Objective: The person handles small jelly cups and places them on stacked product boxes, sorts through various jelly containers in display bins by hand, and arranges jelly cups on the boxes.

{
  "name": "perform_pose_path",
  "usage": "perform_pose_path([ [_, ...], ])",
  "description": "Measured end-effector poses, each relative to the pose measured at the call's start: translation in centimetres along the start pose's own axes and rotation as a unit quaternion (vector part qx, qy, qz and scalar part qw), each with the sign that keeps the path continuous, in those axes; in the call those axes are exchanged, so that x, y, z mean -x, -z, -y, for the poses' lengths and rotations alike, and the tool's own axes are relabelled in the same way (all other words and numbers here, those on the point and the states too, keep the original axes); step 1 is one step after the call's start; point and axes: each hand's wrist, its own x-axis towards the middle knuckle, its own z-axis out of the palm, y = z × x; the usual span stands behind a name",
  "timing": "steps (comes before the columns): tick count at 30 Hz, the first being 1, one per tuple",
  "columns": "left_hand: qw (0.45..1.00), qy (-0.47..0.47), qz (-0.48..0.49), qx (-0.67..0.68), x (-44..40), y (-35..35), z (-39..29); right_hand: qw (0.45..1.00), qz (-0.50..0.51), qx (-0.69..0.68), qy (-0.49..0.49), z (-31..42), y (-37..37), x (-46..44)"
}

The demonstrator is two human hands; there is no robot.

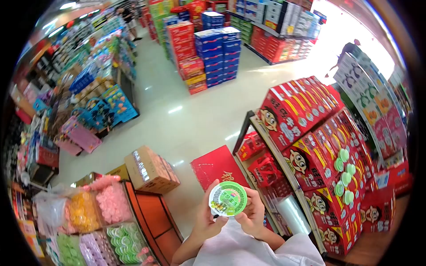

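Observation:
A small round cup with a green and white printed lid is held up in front of the white shirt. My left hand grips its left edge, thumb at the lower rim. On the opposite side my right hand closes on the cup's right edge, its thumb also low on the rim. Several similar green-lidded cups lie on top of the red cartons at the right. Clear bins at the lower left hold green packed items.
A cardboard box stands on the floor beside the orange-brown display stand. A red box lies ahead of my hands. Stacked blue cartons stand farther off. One person is at the far left, another near the bright doorway.

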Motion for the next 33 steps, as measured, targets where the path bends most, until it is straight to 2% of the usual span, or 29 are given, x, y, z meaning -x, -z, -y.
perform_pose_path([
  [3, 0.999, -0.041, -0.012, -0.016, 0.9, 1.2, -0.5, 1.000, 0.020, 0.002, -0.008, -0.9, -1.1, 0.2],
  [7, 0.990, -0.081, -0.041, -0.109, 2.4, 2.6, -1.3, 0.998, 0.029, -0.010, -0.048, -1.6, -2.9, 1.0],
  [16, 0.970, -0.087, -0.103, -0.202, 7.7, 5.4, -2.7, 0.994, 0.079, -0.022, -0.066, -3.2, -6.7, 3.1],
  [25, 0.954, -0.090, -0.162, -0.236, 13.7, 7.8, -4.3, 0.984, 0.149, -0.035, -0.093, -5.4, -10.6, 6.1],
  [33, 0.950, -0.091, -0.197, -0.225, 17.0, 8.8, -5.6, 0.972, 0.171, -0.075, -0.141, -6.5, -12.9, 8.3],
])
